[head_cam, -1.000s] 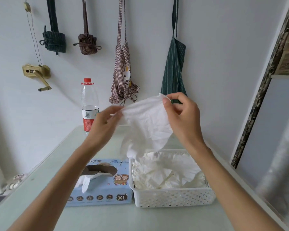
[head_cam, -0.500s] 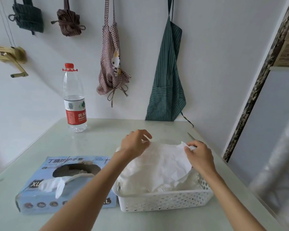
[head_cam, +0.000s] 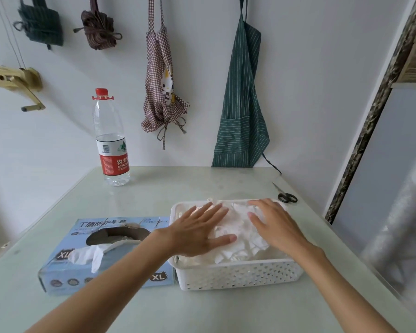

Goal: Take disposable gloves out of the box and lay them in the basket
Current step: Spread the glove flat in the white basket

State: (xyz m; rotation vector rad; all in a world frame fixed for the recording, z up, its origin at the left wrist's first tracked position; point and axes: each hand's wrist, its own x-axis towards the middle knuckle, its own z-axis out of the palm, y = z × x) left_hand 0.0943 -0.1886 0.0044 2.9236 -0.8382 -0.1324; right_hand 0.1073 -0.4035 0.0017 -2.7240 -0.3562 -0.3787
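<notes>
Inside the basket (head_cam: 238,275), both hands' spread fingers (head_cam: 209,212) press white gloves (head_cam: 238,227) flat.

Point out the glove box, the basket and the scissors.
glove box (head_cam: 65,280): head view, on its blue front face.
basket (head_cam: 238,275): head view, on its perforated front wall.
scissors (head_cam: 287,197): head view, on the black handles.

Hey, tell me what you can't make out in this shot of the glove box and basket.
Head view only:
- How many gloves lie in the basket: left hand and right hand cover the pile.
- How many remain in the box: one glove sticks out and the left forearm crosses it.
- Small print on the bottle: too small.
</notes>
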